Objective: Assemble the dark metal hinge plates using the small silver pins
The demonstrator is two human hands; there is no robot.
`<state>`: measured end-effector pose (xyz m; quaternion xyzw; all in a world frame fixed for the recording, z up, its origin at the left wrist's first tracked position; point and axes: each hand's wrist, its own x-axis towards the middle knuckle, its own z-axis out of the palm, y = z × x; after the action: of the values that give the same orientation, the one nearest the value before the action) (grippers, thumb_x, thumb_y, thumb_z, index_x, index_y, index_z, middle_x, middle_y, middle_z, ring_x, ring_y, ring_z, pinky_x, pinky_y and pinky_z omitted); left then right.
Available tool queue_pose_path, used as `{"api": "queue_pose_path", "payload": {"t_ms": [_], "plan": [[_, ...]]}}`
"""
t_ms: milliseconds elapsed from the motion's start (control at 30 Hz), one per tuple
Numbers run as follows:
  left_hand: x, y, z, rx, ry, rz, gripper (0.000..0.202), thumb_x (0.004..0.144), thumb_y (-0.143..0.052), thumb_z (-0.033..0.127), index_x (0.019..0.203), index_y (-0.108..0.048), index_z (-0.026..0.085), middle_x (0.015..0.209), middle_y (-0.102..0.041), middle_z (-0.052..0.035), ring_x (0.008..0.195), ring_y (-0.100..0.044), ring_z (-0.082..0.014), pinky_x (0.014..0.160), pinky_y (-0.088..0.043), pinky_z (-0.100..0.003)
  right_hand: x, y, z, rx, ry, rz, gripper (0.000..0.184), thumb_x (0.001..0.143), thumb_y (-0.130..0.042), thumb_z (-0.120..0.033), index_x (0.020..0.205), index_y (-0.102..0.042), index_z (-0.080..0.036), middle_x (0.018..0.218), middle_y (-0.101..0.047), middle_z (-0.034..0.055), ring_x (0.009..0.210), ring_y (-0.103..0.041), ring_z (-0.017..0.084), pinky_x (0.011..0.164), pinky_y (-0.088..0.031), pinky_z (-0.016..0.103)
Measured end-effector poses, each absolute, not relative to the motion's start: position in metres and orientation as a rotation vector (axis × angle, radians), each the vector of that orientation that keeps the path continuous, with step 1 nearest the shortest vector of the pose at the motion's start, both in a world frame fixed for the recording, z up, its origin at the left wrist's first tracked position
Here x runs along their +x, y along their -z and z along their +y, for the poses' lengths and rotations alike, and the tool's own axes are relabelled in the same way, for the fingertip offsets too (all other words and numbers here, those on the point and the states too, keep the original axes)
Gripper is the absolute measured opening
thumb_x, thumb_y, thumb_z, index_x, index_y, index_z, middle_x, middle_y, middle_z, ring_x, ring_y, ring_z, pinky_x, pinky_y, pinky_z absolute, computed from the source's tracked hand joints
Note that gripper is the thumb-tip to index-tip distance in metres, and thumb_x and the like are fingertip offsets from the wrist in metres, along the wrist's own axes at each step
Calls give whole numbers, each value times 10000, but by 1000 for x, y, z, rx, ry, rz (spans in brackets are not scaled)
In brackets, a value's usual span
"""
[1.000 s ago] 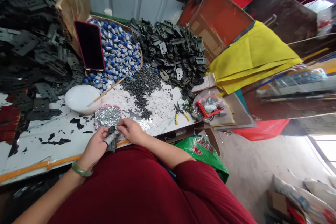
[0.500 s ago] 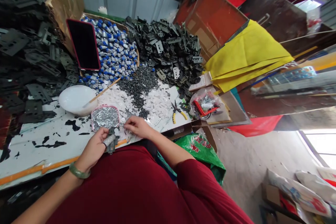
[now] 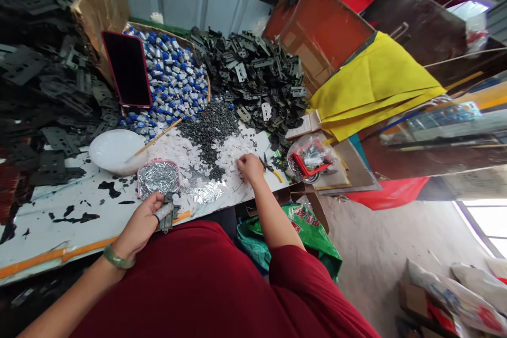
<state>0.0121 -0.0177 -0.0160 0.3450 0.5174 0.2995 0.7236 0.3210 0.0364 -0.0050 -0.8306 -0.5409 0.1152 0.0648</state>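
Bracket point(image 3: 168, 216) is sitting in the left hand point(image 3: 138, 224) at the near edge of the tabletop point(image 3: 79, 232). The fingers are clasping its lower half and a wrapped thumb is pressing on its face. It is looking like dark stamped metal: stiff, light enough for one hand and probably sharp at the edges, so the flat faces are seeming the safest place to pinch it.

The right hand point(image 3: 250, 166) is resting farther right, with its fingers curling down onto the white discs point(image 3: 233, 153). I cannot tell whether it is gripping one, since the knuckles are covering the fingertips. The discs are appearing thin, tiny and slippery, likely calling for a fingertip pinch at the rim.

Between the hands, shiny clips point(image 3: 206, 193) are lying loose. A pin tray point(image 3: 158, 177) is sitting just beyond the bracket, and pliers point(image 3: 273, 169) are lying just right of the right hand.

Farther off, grey pellets point(image 3: 209, 127), a bowl point(image 3: 114, 150) and a phone point(image 3: 127, 68) are crowding the tabletop. The bracket's shape and holes are staying hard to make out, with the palm hiding most of it.
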Motion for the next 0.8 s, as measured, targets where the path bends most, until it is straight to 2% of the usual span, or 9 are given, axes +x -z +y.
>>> {"api": "queue_pose_path", "payload": {"t_ms": [133,267,433,533,633,800], "plan": [[12,14,-17,746,-646,1138,331,520,-705,175,805,-536,184,668,-658,36,540,-578,-114,495,-457,-209,321,4,36,-2501,-327,-1652,138,816,-525,-231,733,-629,-197,857,-627,63,851,-560,189,702,-388,267],[16,9,-14,740,-703,1142,326,504,-716,186,790,-560,178,709,-684,9,614,-622,-145,574,-488,-245,310,2,34,-2270,-397,-1528,130,807,-507,-235,719,-585,-180,817,-602,54,813,-547,176,734,-401,279],[19,9,-10,766,-808,1147,307,519,-705,217,809,-614,172,782,-713,-26,755,-654,-184,731,-502,-302,242,6,27,-1594,-1052,-1569,173,808,-517,-332,728,-545,-181,729,-574,2,710,-529,131,703,-426,258],[16,10,-9,795,-838,1139,281,542,-695,205,815,-637,170,810,-718,-35,808,-657,-195,789,-492,-322,200,5,21,-1332,-1271,-1679,175,813,-527,-332,734,-541,-176,763,-586,4,724,-534,116,712,-427,247],[12,10,-10,811,-858,1143,260,554,-680,174,813,-659,166,815,-715,-34,843,-656,-197,806,-485,-317,180,2,18,-1346,-1295,-1748,151,818,-527,-298,732,-536,-175,746,-585,0,704,-524,109,692,-418,236],[9,11,-9,752,-873,1110,227,539,-661,147,765,-651,168,758,-702,-24,786,-652,-186,772,-491,-310,176,-2,17,-1370,-1261,-1823,144,840,-509,-272,737,-532,-174,760,-599,4,711,-533,111,696,-418,236]]}}
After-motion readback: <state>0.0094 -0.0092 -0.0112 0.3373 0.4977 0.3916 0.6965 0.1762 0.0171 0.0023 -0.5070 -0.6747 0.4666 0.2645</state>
